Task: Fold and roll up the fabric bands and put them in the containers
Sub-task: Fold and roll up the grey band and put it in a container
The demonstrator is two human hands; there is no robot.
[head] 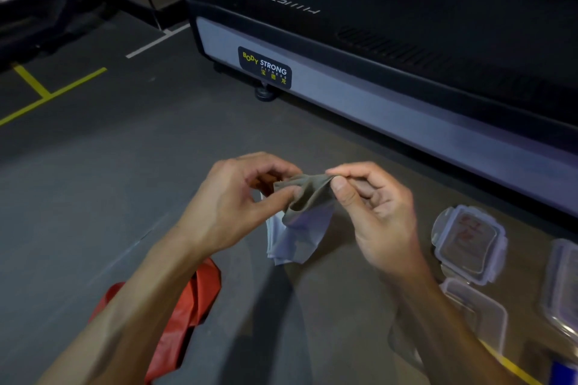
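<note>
Both hands are up off the floor with the grey band stretched short between them. My left hand pinches its near end between thumb and forefinger; my right hand pinches the far end the same way, remaining fingers loosely curled. Narrow pinch grips, both loaded. The band sags into a crumpled fold below the pinch line, and the pale lower part hangs down from the grip toward the floor.

Judgement on the step: this looks like the start of the fold, before any rolling. To do it well I should get the edges aligned first, pull lightly outward to take out the twist, then bring the two pinched ends together so the layers lie flat. The material looks thin and slack, so a loose roll would likely spring open; keep tension with the thumbs as I wind.

A red band lies crumpled on the floor below my left forearm, not yet handled. To the right of my right hand, a clear lid lies flat; just nearer than it an open clear container; a second container is cut by the frame edge. I cannot tell whether either holds anything.

Surface: dark grey gym floor, matte, with yellow and white painted lines beyond the left hand. Beyond the grip stands a treadmill base with a "Body Strong" label. Lighting is dim.
</note>
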